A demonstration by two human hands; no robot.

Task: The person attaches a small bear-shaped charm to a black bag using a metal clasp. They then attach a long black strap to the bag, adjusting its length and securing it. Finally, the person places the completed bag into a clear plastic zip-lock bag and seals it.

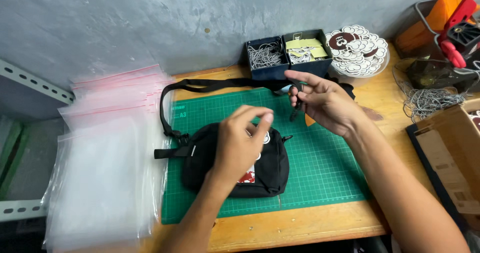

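Wooden tabletop (300, 230) against a grey plaster wall (150, 23); green cutting mat (330, 168) at centre, clear zip bags (105, 168) stacked at left edge. Black pouch bag (272, 175) on the mat, long axis left–right, strap (210, 85) looping to the rear edge. Left hand (243, 143) above the bag, grip pinched together, contents indiscernible. Right hand (322, 102) grip clamped on a small dark clip (295, 110).

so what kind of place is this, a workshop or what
Probably a small packing or craft bench for merchandise. A black sling bag lies on a green cutting mat, a stack of clear zip bags sits beside it, and boxes of ball chains and round stickers stand at the wall.
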